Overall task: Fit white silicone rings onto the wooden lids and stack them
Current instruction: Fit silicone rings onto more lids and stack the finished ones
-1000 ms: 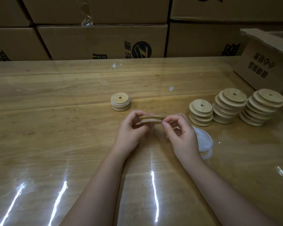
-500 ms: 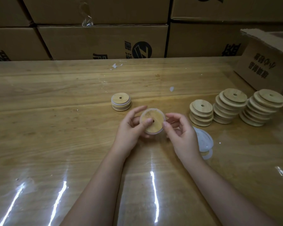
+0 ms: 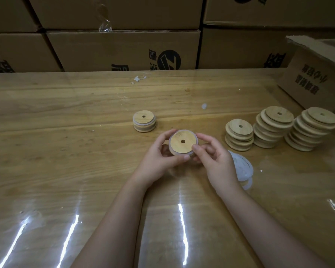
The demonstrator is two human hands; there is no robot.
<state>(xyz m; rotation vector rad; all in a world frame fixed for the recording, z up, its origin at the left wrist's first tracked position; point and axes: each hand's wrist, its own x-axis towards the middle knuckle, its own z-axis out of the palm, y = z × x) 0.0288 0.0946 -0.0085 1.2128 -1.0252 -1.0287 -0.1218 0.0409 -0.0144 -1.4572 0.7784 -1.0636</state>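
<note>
Small stack (image 3: 144,121) left of lid (image 3: 183,142); three stacks (image 3: 273,126) right, rings (image 3: 242,167) before them

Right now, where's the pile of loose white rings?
In the head view, the loose white rings lie on the table just right of the right hand, partly hidden behind it, nearer the person than the shortest stack of bare lids.

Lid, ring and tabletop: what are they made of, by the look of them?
Lid: pale wood, perhaps bamboo; fine grain, matt face, drilled centre hole.
Ring: whitish, slightly translucent rubber, likely silicone; hugs the lid's rim.
Table: wood planks with grain and knots, under a clear glossy sheet, probably plastic; it throws bright streaks.
</note>
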